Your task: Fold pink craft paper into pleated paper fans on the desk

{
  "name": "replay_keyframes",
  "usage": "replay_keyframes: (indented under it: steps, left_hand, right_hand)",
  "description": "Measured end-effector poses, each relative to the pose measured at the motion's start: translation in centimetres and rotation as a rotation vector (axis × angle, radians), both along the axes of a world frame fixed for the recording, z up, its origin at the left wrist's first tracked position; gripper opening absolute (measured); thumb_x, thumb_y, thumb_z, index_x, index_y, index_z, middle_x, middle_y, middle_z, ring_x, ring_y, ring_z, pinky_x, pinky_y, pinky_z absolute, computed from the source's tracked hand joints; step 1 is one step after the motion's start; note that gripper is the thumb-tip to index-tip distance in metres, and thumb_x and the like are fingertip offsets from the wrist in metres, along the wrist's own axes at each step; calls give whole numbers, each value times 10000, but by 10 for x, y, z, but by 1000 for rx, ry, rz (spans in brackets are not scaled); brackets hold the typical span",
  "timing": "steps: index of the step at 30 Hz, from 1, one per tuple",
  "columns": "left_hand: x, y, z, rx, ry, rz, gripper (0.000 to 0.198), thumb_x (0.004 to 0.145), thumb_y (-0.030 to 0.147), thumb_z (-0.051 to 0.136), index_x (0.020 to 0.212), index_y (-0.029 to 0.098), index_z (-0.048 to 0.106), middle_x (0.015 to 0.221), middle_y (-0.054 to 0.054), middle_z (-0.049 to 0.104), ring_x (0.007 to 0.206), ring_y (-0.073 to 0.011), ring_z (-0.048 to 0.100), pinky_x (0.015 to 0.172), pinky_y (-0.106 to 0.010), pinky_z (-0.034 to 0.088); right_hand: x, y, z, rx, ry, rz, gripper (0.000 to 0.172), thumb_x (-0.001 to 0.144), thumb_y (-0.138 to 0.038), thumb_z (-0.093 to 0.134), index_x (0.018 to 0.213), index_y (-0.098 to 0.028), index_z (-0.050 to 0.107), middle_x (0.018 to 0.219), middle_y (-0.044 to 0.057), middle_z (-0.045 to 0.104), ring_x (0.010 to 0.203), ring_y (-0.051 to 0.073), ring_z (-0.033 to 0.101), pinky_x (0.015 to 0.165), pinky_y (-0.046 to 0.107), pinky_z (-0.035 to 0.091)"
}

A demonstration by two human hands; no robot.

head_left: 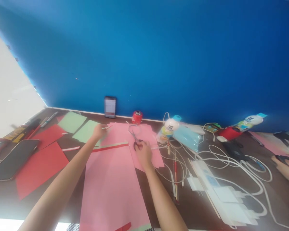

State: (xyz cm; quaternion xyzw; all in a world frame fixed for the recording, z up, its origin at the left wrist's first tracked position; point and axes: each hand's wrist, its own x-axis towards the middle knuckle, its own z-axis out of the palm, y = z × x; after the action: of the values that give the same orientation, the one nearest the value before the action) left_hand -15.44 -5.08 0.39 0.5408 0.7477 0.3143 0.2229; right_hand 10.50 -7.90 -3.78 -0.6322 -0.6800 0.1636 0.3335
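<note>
My left hand (99, 131) is closed in a pinch on a small pale paper strip (107, 127), above the edge of a green sheet (86, 131). My right hand (144, 154) grips a pair of scissors (137, 144) by its dark handles, blades angled away and to the left. Pink sheets (148, 131) spread beneath the scissors. Closer to me lies a long pink sheet (110, 189) with a red strip (110, 147) and a pale green strip across its far end. Blur hides the exact finger contact.
Red sheets (42, 170) and a dark tablet-like device (13, 160) lie left. A phone (110, 107) leans on the blue wall beside a red round container (137, 116). Glue bottles (170, 126), cables and a power strip (212, 189) occupy the right. Another person's hand (287, 170) shows far right.
</note>
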Motion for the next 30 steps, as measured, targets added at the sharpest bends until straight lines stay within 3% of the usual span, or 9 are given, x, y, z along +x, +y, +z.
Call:
replay_keyframes:
  steps: [4,9,13,16,19,22,24,27,30]
  left_hand:
    - [4,-3,1,46,51,67,254,730,277,521,937,180,632,1170,-131,540,965,-291,563,778,-368,441]
    - [60,6,-14,7,-14,-127,196,602,355,664,556,175,602,675,-62,622,665,-223,592,593,-285,426]
    - [86,10,-22,25,-61,-136,178,611,301,649,532,165,566,552,-33,576,584,-184,565,550,-265,407]
    - [73,10,-19,69,-88,-79,157,694,301,570,641,157,604,659,-56,629,621,-183,591,589,-274,437]
    - [33,6,-5,113,-93,26,230,774,264,450,861,152,632,863,-96,665,712,-189,623,666,-293,470]
    - [-14,-9,11,136,-42,110,319,739,152,432,982,163,638,1054,-111,637,907,-226,604,760,-315,467]
    - [-33,-26,18,130,111,133,380,708,108,435,1012,191,647,1160,-92,591,964,-237,583,768,-313,467]
    - [-29,-61,17,29,400,75,373,760,162,412,1063,190,629,1193,-104,570,929,-244,597,721,-318,479]
    - [9,-98,0,-89,576,-121,315,809,291,404,1003,206,638,1206,-104,561,908,-281,601,732,-380,474]
  right_hand:
    - [-1,-1,2,-2,-2,-2,169,761,-319,485,777,-190,594,935,51,517,707,160,559,569,271,383]
    - [0,-1,2,9,13,7,162,766,-319,491,787,-196,593,930,37,513,720,150,564,585,261,389]
    - [1,-1,1,4,13,11,158,766,-318,496,787,-195,593,928,38,519,740,155,570,604,264,397]
    - [1,-1,2,5,13,10,148,759,-315,503,779,-195,588,923,41,522,737,160,570,611,270,401]
    - [1,-1,2,3,14,16,142,758,-318,502,769,-200,580,927,38,522,725,159,567,608,272,402]
    - [1,-1,2,7,16,17,151,760,-321,496,769,-199,585,937,44,524,741,167,569,601,273,400]
    - [0,-1,2,5,11,9,159,758,-322,495,770,-195,590,938,48,526,722,166,569,587,274,394]
    - [0,0,2,-5,4,7,170,754,-328,498,772,-189,596,936,49,527,691,157,566,574,273,388]
    - [0,0,3,-19,5,7,180,755,-343,499,763,-190,593,935,43,525,709,157,569,591,271,393]
